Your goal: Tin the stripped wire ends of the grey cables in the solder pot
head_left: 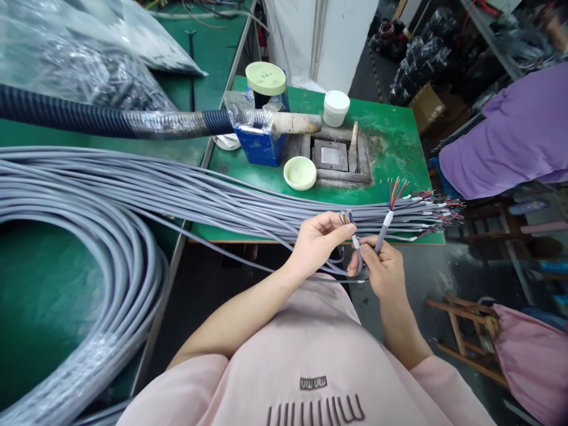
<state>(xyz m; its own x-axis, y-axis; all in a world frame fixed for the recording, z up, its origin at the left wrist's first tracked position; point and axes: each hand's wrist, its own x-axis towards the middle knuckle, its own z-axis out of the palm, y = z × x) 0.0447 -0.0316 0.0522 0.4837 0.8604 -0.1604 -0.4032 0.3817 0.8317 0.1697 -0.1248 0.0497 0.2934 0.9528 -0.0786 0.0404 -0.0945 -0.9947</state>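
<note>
One thumb and forefinger of your left hand (316, 241), in the head view, are pinched narrow at the thin multicoloured wires (345, 218) on the tip of a grey, round, white-collared cable (360, 255). Your right hand (385, 269) is closed around the grey jacket below the collar and also holds a second grey, round cable end (381, 239); its spread multicoloured wire fan (396, 194) is clear of all fingers. Whether both ends belong to one looped length cannot be told.

Note the governing relation: the first cable lies between your hands, its long axis running from the right fingers away from you and slightly left, so its wires lie at the left fingertips. Your left hand is nearer the wires; your right, the jacket. The second end stands to the right, leaning away and rightward.

Just beyond your hands, a thick bundle of grey cables (248, 195) crosses the green tabletop (390, 124). Past it sits a shallow, round, pale-green cap (300, 173), apart from both hands.
</note>
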